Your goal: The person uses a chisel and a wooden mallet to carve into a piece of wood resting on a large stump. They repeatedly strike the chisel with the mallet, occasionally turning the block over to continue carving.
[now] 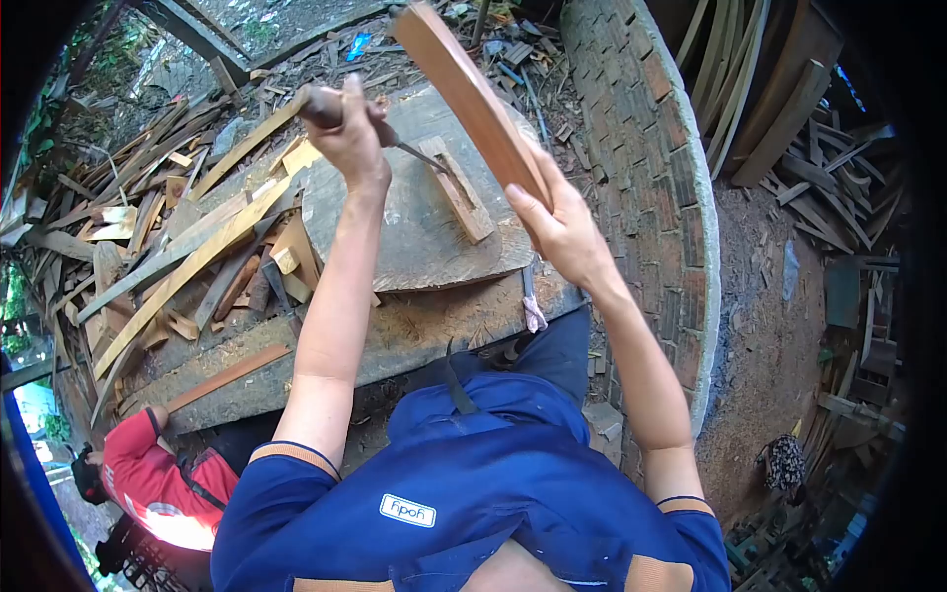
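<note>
My left hand [347,133] is closed around the dark wooden handle of a bladed tool [326,107], raised above a round grey wood slab [414,232]. The tool's thin metal blade [422,156] points down toward a small rectangular wooden block [460,189] lying on the slab. With my right hand [560,229] I grip the lower end of a reddish-brown plank [472,97], which tilts up and away to the left over the slab. Both arms reach forward from my blue shirt.
Offcuts and long wooden strips [187,261] lie piled left of the slab. A curved brick wall [663,187] runs along the right, with more stacked timber [789,109] beyond it. A person in red [148,483] crouches at lower left.
</note>
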`<state>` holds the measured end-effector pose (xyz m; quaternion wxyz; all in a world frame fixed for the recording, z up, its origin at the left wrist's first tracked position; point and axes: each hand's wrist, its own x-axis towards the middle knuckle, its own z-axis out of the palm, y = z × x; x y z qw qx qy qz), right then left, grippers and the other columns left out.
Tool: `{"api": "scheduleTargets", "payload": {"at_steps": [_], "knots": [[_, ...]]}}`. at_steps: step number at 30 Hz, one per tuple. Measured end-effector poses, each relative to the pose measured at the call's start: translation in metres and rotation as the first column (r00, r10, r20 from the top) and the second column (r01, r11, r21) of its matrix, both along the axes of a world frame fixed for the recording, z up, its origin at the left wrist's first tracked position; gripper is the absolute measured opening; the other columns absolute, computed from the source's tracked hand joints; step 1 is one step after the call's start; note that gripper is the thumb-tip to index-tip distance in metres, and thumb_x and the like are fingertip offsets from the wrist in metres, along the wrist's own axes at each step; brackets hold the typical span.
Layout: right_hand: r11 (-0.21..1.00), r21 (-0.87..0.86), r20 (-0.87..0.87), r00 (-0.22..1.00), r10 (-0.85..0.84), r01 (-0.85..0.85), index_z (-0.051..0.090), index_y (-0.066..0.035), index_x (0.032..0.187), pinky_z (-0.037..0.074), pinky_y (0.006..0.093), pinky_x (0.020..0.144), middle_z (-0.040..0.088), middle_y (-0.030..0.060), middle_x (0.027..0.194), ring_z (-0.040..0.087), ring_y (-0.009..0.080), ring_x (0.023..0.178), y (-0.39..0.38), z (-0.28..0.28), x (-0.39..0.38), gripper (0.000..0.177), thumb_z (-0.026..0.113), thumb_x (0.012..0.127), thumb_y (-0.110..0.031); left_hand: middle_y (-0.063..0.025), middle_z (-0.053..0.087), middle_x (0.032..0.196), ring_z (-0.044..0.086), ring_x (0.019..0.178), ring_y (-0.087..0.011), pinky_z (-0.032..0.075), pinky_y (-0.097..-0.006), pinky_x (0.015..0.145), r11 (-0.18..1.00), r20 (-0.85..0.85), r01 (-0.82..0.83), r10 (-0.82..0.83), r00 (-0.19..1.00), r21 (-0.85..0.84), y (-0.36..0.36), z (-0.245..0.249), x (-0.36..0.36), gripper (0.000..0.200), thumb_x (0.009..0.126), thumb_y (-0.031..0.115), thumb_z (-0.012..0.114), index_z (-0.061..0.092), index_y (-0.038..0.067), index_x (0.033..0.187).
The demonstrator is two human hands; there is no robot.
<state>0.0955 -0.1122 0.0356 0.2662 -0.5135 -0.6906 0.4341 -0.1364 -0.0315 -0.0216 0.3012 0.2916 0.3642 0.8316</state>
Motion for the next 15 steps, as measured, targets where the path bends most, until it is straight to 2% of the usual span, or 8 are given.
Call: {"api": "scheduleTargets", "payload": {"at_steps": [1,3,6,7,9,10,13,15], "knots": [[0.997,-0.075,-0.051,0.998,-0.032,0.028,0.033,-0.019,0.15,0.044,0.0417,0.1,0.058,0.0243,0.129,0.06,0.037,0.116,0.001,-0.02,0.002,0.062,0.054,0.093,-0.035,-0.0027,0.057,0.066,0.055,0.053,-0.0102,0.05,-0.0235,0.051,0.997,0.073,-0.077,0.079,0.994,-0.03,0.001,-0.004,-0.009,0.023,0.088,0.007,0.071,0.048,0.011,0.088],[0.996,-0.075,-0.035,0.998,-0.053,0.05,0.034,-0.015,0.149,0.039,0.0412,0.105,0.052,0.0235,0.137,0.052,0.036,0.127,-0.004,-0.051,0.005,0.063,0.055,0.093,-0.036,-0.002,0.054,0.065,0.055,0.054,-0.0107,0.054,-0.0294,0.052,0.979,0.173,-0.169,0.187,0.967,-0.114,-0.003,-0.01,-0.019,0.026,0.088,0.013,0.072,0.046,0.011,0.088],[0.99,-0.127,-0.042,0.997,-0.069,0.063,0.034,-0.016,0.149,0.039,0.0413,0.105,0.053,0.0226,0.136,0.052,0.0363,0.127,-0.014,-0.086,0.006,0.063,0.055,0.093,-0.036,-0.0026,0.058,0.062,0.057,0.05,-0.0137,0.053,-0.0281,0.049,0.952,0.331,-0.203,0.273,0.903,-0.23,-0.013,-0.029,-0.037,0.024,0.092,0.02,0.068,0.047,0.009,0.089],[0.988,-0.129,-0.06,0.994,-0.095,0.087,0.034,-0.016,0.149,0.039,0.0411,0.106,0.053,0.0223,0.137,0.051,0.0361,0.127,-0.019,-0.094,0.006,0.063,0.055,0.093,-0.036,-0.0031,0.058,0.062,0.059,0.051,-0.0165,0.053,-0.0325,0.051,0.935,0.324,-0.206,0.298,0.898,-0.289,-0.015,-0.041,-0.045,0.027,0.093,0.026,0.068,0.046,0.01,0.094],[0.985,-0.147,-0.077,0.992,-0.104,0.092,0.034,-0.015,0.149,0.038,0.0406,0.106,0.051,0.0219,0.139,0.05,0.0353,0.129,-0.024,-0.109,0.007,0.063,0.054,0.093,-0.036,-0.0037,0.056,0.062,0.059,0.052,-0.0193,0.053,-0.0371,0.056,0.9,0.458,-0.15,0.345,0.819,-0.41,-0.02,-0.055,-0.058,0.034,0.092,0.034,0.068,0.043,0.011,0.1],[0.984,-0.141,-0.066,0.991,-0.12,0.109,0.034,-0.014,0.149,0.038,0.0402,0.106,0.051,0.0214,0.139,0.05,0.0348,0.129,-0.027,-0.117,0.007,0.063,0.054,0.094,-0.035,-0.0044,0.055,0.062,0.059,0.055,-0.0203,0.053,-0.0392,0.06,0.897,0.473,-0.131,0.341,0.813,-0.422,-0.021,-0.061,-0.063,0.041,0.091,0.042,0.067,0.041,0.013,0.103],[0.977,-0.165,-0.054,0.988,-0.143,0.133,0.034,-0.012,0.149,0.038,0.0395,0.106,0.051,0.0199,0.14,0.05,0.0337,0.128,-0.026,-0.123,0.009,0.063,0.053,0.094,-0.035,-0.0038,0.052,0.062,0.057,0.055,-0.0186,0.052,-0.0376,0.06,0.914,0.592,-0.127,0.35,0.726,-0.385,-0.02,-0.064,-0.077,0.042,0.091,0.045,0.066,0.041,0.012,0.099],[0.973,-0.183,-0.082,0.984,-0.158,0.141,0.035,-0.013,0.149,0.039,0.0396,0.104,0.053,0.0198,0.137,0.053,0.0338,0.124,-0.024,-0.121,0.008,0.062,0.053,0.094,-0.035,-0.0014,0.051,0.063,0.054,0.055,-0.0145,0.052,-0.036,0.057,0.967,0.582,-0.09,0.216,0.784,-0.238,-0.015,-0.05,-0.082,0.039,0.093,0.042,0.064,0.042,0.01,0.091]]}}
